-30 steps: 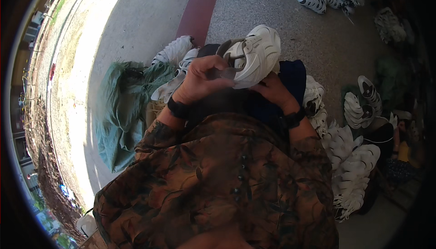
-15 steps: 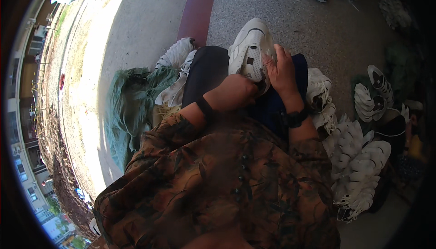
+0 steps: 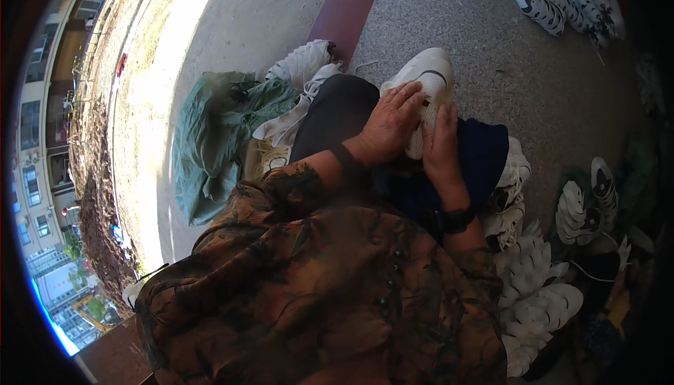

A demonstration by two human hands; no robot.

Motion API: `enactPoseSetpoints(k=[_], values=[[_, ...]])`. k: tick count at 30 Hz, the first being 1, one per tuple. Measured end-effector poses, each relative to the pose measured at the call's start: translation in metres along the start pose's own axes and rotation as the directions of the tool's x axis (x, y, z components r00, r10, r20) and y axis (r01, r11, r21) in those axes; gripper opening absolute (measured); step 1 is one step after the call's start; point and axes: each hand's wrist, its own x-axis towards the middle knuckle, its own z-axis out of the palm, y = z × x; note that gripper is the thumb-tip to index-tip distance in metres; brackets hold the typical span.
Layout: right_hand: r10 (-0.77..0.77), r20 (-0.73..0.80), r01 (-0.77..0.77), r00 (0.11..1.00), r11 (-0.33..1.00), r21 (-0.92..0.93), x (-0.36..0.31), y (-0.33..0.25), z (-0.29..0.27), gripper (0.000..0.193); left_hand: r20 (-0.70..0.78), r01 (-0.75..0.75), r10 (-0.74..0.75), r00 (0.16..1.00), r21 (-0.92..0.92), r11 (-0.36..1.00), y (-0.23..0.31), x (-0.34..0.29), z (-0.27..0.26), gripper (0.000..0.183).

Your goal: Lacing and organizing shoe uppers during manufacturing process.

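A white sneaker with a mesh top and a dark curved line across the toe rests over my lap, its toe pointing away from me. My left hand lies along its left side, the fingers pressed together on the upper near the middle. Against the right side is my right hand, fingers upright and close together on the shoe. Between them the two hands grip it. My hands cover much of the shoe's middle and opening, and its heel end is partly hidden.
Stacked white shoe uppers lie to my right, with more at the far right. Left of my knee are a green sack and other white uppers. A red stripe crosses the speckled floor.
My left hand has opened from a fist at the shoe's heel end and moved forward onto its upper. My right hand has slid back along the side. The view has shifted.
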Motion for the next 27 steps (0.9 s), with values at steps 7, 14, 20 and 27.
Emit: enactPoseSetpoints(k=[7, 14, 20, 27], values=[[-0.037, 0.102, 0.045, 0.994, 0.996, -0.074, 0.004, 0.004, -0.004, 0.049, -0.023, 0.121, -0.123, 0.992, -0.08, 0.989, -0.004, -0.005, 0.009, 0.039], [-0.01, 0.097, 0.025, 0.995, 0.987, -0.16, -0.003, -0.002, 0.003, 0.048, 0.023, 0.246, -0.247, 0.969, -0.235, 0.94, -0.001, -0.014, 0.008, 0.047], [0.012, 0.137, 0.024, 0.991, 0.965, -0.263, -0.006, 0.01, 0.004, 0.05, -0.058, 0.29, -0.336, 0.94, -0.38, 0.878, 0.001, -0.024, 0.013, 0.047], [-0.012, 0.113, 0.046, 0.994, 0.953, -0.299, -0.008, 0.007, 0.003, 0.05, 0.114, 0.261, -0.236, 0.965, -0.502, 0.825, -0.006, -0.019, -0.028, 0.036]])
